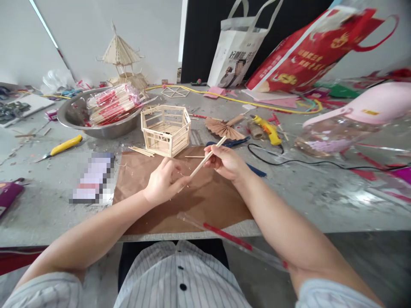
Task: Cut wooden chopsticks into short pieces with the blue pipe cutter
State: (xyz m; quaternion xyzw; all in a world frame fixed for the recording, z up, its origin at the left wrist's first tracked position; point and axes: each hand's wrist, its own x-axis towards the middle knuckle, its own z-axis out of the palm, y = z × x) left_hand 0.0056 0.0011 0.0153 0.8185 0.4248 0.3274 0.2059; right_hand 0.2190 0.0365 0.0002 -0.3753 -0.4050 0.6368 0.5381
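Note:
My right hand (224,160) pinches a pair of pale wooden chopsticks (208,157) lying side by side, slanting up to the right. Fingers curled, my left hand (165,182) has its thumb against their lower end; its exact grip is partly hidden. Thin clear strands show near its fingertips. Both hands are over a brown sheet (199,205). Just beyond them stands a six-sided frame of wooden sticks (170,139), open at the top. Several loose sticks (141,151) lie at its left foot.
A metal bowl (112,129) holds wrapped chopsticks (112,105). Behind it stands a stick pagoda (120,53). A yellow glue gun (268,128) with a black cord, a yellow-handled knife (66,144), a phone (93,177) and a pink-lidded jug (353,111) surround the work. A wrapper (227,235) hangs at the front edge.

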